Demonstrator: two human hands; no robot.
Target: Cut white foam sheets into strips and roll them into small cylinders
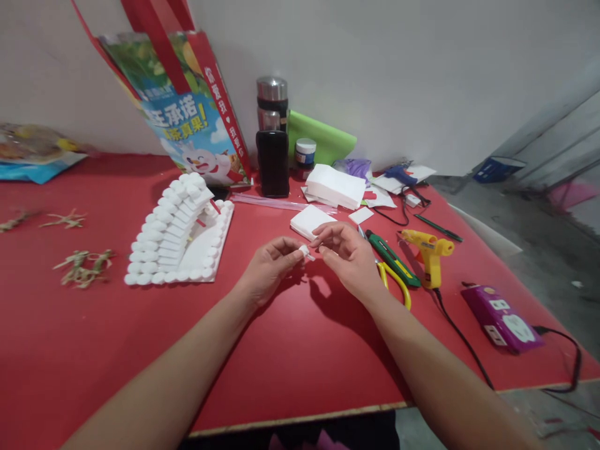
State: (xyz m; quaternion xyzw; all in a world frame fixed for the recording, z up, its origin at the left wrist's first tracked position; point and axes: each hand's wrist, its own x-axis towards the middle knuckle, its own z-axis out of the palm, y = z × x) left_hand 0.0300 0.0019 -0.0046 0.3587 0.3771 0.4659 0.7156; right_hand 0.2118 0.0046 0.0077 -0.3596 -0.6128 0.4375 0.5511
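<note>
Between the thumb and fingers of my left hand (275, 267) is a small white piece (305, 251), held above the red table (281, 362). My right hand (345, 257) is just to its right, with thumb and index finger curled toward each other near the piece; whatever they hold, if anything, is too small to make out. Behind the hands lies a stack of white paper squares (310, 220). A white model with rounded pads and a row of steps (178, 234) stands to the left of my hands.
Right of my hands are yellow-handled scissors (398, 284), a green cutter (392, 257), a yellow glue gun (431, 253) with its cord, and a purple power strip (504, 319). A black phone (272, 164), flask (272, 90) and printed bag (197, 119) stand behind. Knotted straw pieces (87, 267) lie left.
</note>
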